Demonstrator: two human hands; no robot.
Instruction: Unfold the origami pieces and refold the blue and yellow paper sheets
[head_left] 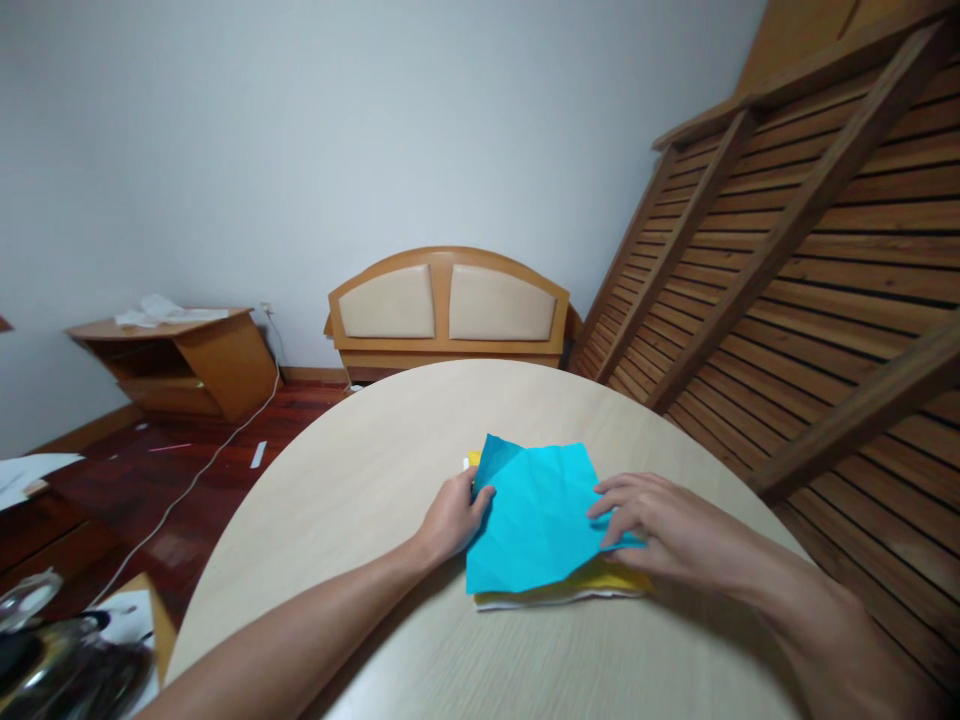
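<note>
A creased sheet of bright blue paper (536,520) lies over a yellow sheet (592,578) and a white layer (525,602) on the round table (360,470). Its far left corner stands up off the stack. My left hand (454,515) is closed on the blue paper's left edge, thumb on top and the other fingers mostly hidden. At the right edge is my right hand (649,520), its fingertips on the blue sheet. A bent-up bit of blue shows between its fingers and thumb.
A slatted wooden frame (817,240) leans along the right side, close to the table. Behind the table stands a padded headboard (450,300). To the left are a low wooden cabinet (225,370), a white cable (191,487) on the floor, and cluttered items at bottom left.
</note>
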